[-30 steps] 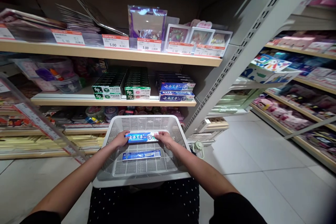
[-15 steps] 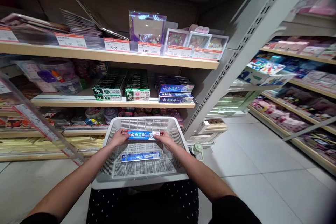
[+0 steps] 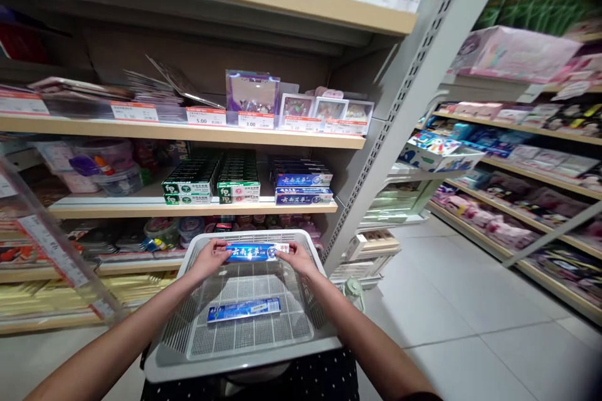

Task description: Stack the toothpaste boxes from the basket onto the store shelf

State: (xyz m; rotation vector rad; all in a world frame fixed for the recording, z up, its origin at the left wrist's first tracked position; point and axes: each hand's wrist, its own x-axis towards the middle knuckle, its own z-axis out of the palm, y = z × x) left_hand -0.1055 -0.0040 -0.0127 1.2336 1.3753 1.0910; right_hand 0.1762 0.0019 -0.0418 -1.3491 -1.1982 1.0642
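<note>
Between my two hands is a blue toothpaste box (image 3: 256, 252) with white lettering, lying lengthwise across my view. My left hand (image 3: 212, 257) pinches its left end, and my right hand (image 3: 299, 258) grips the right end, thumb on the front face. Both are closed on it, above the far part of a white mesh plastic basket (image 3: 226, 366). A second long blue package (image 3: 244, 309) lies flat on the basket floor, nearer to me. The basket rests over my lap, against a dark polka-dot garment.
Ahead, a shelf (image 3: 207, 210) carries stacked green-and-white boxes (image 3: 188, 188) and blue toothpaste boxes (image 3: 303, 188). Above it runs a shelf with price tags (image 3: 204, 116). A slotted metal upright (image 3: 399, 94) stands to the right, and a light green bottle (image 3: 353, 291) is beside the basket.
My view has tilted up, bringing a higher shelf into sight. Both hands still hold the toothpaste box, now close to the basket's far rim.
</note>
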